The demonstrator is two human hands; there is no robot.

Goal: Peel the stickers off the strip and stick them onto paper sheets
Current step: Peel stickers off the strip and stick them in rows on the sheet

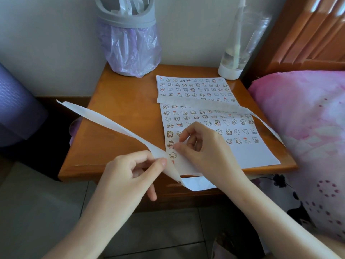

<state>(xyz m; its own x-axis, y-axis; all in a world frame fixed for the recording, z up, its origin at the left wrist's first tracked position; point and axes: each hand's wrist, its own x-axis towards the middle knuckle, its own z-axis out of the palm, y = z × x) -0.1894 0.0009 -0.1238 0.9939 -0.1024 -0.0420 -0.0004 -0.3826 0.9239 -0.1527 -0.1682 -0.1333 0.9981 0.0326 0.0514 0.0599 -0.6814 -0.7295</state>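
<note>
A white paper sheet (246, 156) covered with several rows of small cartoon stickers lies on the wooden bedside table (121, 113). A long white backing strip (104, 118) rises from the table's front edge up to the left. My left hand (128, 172) pinches this strip between thumb and forefinger near the sheet's lower left corner. My right hand (201, 146) hovers over the sheet's left column, its curled fingers pinching at the strip's edge; whether a sticker is between them is hidden. A second strip (214, 105) lies across the sheet and trails off toward the right.
A grey bin with a purple plastic liner (130, 42) stands at the table's back left. A clear bottle with a white base (237, 53) stands at the back right. A pink pillow (306, 116) and a wooden headboard (308, 34) border the right side. Tiled floor lies below.
</note>
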